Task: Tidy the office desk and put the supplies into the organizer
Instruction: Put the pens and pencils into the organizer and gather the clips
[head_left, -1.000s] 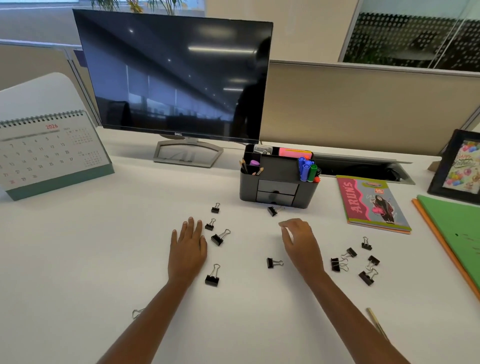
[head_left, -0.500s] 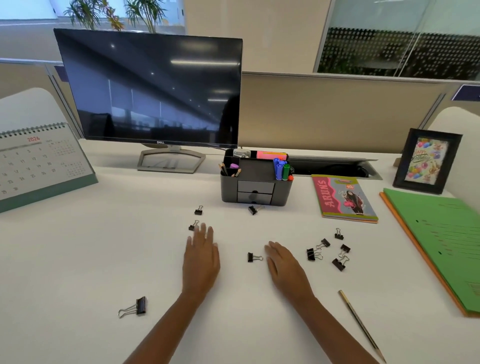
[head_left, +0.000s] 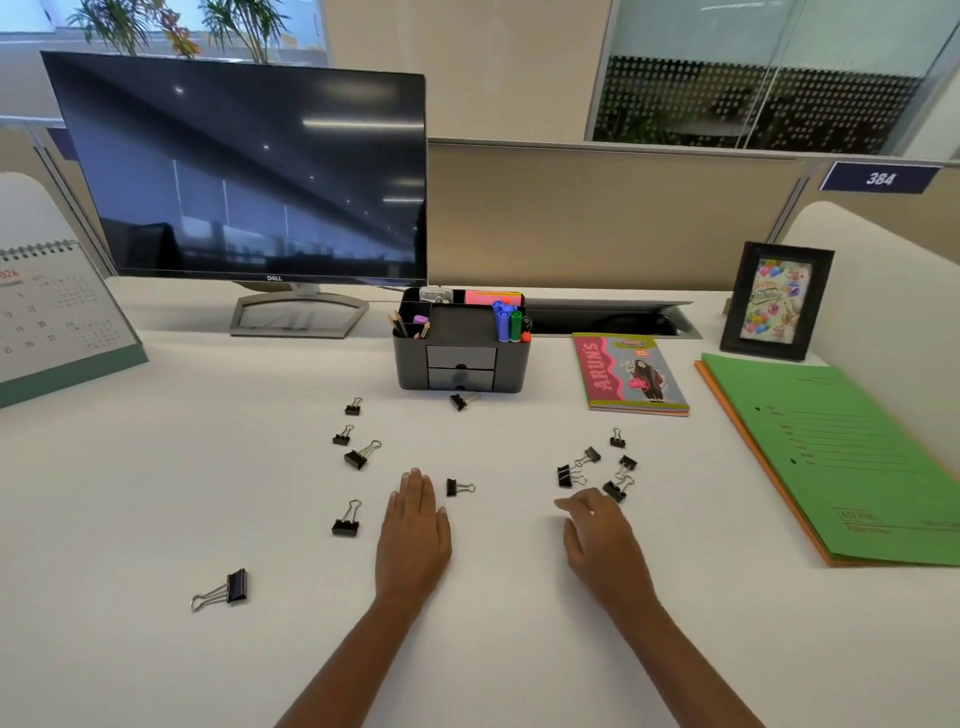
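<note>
As I look down at the desk (head_left: 156, 493), I go from left to right. A calendar (head_left: 57, 322) stands far out at 9 o'clock. A monitor (head_left: 244, 171) stands at the back, at 11 o'clock.

A lone clip (head_left: 228, 590) lies at 8 o'clock from the left hand (head_left: 413, 530). A big clip (head_left: 347, 521) lies near that hand at 9 o'clock. Three clips (head_left: 358, 456) lie in a row at its 11 o'clock.

The left hand lies flat on the desk, palm down. Its fingers are straight and close together. It holds nothing. A small clip (head_left: 457, 487) lies just beside its fingertips at 1 o'clock, not touching them.

The organizer (head_left: 462, 358) stands at 12 o'clock from this hand, well apart. It has pens and pencils in the top and two drawers in front. A front clip (head_left: 461, 400) lies just before the drawers.

The right hand (head_left: 597, 535) rests on the desk with its fingers bent a little. It holds nothing. Five clips (head_left: 569, 474) lie in a bunch at its 12 o'clock. The nearest one is just beside the fingers, and I cannot tell if they touch.

A notebook (head_left: 631, 374) lies at 3 o'clock from the organizer. A frame (head_left: 776, 301) stands at 2 o'clock from the right hand, well apart. A green folder (head_left: 841, 457) lies at the hand's 3 o'clock.
</note>
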